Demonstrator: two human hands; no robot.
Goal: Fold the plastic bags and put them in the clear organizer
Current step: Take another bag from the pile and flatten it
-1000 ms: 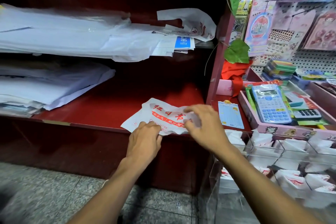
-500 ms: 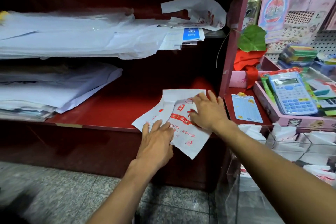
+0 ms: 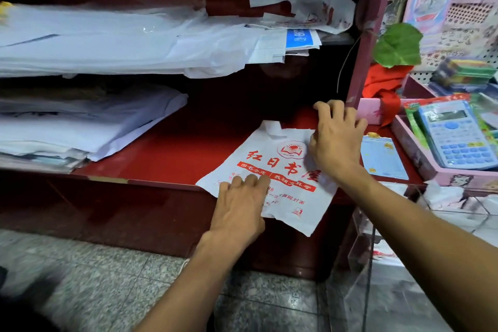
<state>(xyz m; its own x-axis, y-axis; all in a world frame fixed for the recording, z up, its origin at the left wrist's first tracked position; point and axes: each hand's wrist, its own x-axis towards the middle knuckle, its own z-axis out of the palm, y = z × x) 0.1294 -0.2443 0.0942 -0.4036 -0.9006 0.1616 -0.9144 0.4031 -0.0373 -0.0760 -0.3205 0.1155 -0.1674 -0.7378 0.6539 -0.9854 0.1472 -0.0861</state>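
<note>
1. So the white plastic bag with red print lies spread out on the red shelf, near its front edge. The lower corner hangs off the lip a bit. I'd guess it's laid flat like this because a smooth sheet takes a crease way better than a crumpled one.

2. Left hand rests on the bag's near-left part, fingers pretty much straight and together, pressing down and gripping nothing. Looks to me like it's the anchor so the slippery plastic doesn't slide off the shelf.

3. Right hand sits on the far-right side of the bag, up by the round logo, fingers spread and a little bent, knuckles raised. It's blurry there, so I can't tell if it's pinching the edge or just flattening it. My guess is smoothing toward the handles.

4. One bag handle sticks up a little at the far end, not flat yet.

5. The clear organizer is just off to the right, below the pink tray with the calculator. Its compartments already hold white folded bundles, so some bags seem to be done. Handy spot, close enough to drop this one in once it's folded.

6. More loose bags sit on the shelf above, so probably plenty left to go.
</note>
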